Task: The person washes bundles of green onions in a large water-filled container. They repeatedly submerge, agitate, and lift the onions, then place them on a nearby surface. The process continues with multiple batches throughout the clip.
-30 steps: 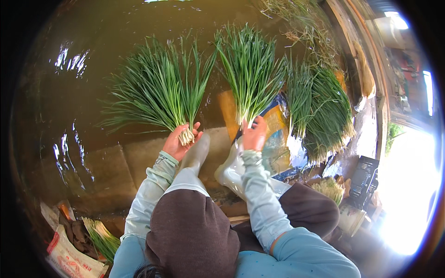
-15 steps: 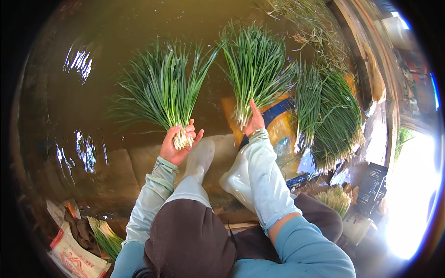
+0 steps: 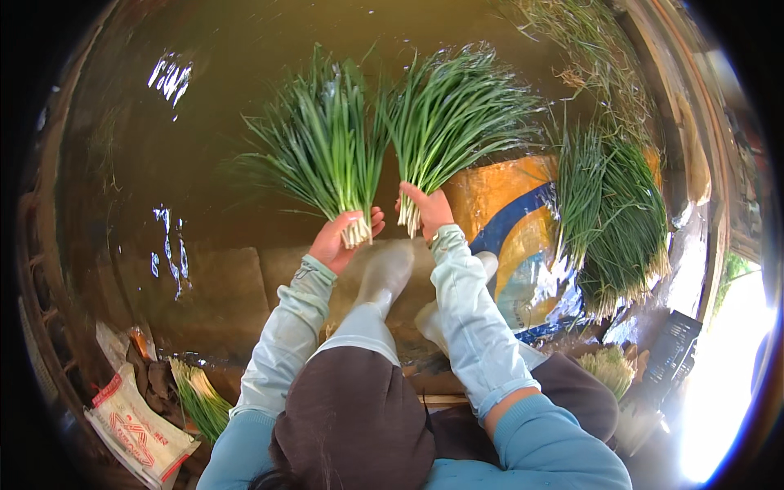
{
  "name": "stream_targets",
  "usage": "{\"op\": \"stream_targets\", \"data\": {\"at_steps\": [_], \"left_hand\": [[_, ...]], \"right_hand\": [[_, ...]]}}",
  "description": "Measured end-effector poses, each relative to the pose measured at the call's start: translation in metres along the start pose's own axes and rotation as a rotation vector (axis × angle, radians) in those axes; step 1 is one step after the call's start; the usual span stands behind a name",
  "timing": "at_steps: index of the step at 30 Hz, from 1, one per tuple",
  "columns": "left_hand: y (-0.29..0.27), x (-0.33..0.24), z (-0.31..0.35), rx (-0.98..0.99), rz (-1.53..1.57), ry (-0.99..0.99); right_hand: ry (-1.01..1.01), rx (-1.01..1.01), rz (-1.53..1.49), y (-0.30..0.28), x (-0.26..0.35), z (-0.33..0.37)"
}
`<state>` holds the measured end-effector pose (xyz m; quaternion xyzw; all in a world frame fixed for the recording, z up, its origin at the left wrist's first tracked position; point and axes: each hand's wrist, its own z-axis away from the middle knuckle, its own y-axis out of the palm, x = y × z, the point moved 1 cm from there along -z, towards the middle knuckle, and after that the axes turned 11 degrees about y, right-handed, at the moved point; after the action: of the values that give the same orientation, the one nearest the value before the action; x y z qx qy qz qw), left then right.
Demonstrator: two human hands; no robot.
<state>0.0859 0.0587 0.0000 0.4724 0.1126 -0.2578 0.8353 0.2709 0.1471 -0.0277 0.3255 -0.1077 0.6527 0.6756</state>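
Note:
My left hand [image 3: 336, 239] is closed round the white stem ends of a bunch of garlic chives [image 3: 327, 155], whose long green leaves fan out over the brown water. In my right hand [image 3: 430, 211] is a second bunch of garlic chives [image 3: 445, 122], gripped low at its pale ends, its leaves leaning away to the right. The two bunches are side by side, and their leaves nearly meet in the middle. Both hands are above the water, just beyond my white boots [image 3: 388, 269].
A heap of chives [image 3: 625, 212] lies on a yellow and blue plastic sheet [image 3: 510, 196] at the right. Loose leaves [image 3: 588, 41] float at the far right. Nearby are a dark crate [image 3: 671, 347], a white sack [image 3: 139, 429] and more chives [image 3: 200, 400] at the lower left.
My right hand has come closer to the left one, bringing the two bunches together. The right bunch's leaves now lean more to the right. The whole view has shifted slightly.

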Motion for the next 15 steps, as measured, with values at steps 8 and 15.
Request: {"op": "stream_targets", "data": {"at_steps": [8,15], "left_hand": [[-0.036,0.041,0.015,-0.119,-0.037,-0.079],[-0.037,0.043,0.029,-0.014,0.197,-0.102]], "right_hand": [[-0.54,-0.273,0.831,0.039,-0.057,0.011],[-0.426,-0.213,1.185,0.044,-0.06,0.008]]}}
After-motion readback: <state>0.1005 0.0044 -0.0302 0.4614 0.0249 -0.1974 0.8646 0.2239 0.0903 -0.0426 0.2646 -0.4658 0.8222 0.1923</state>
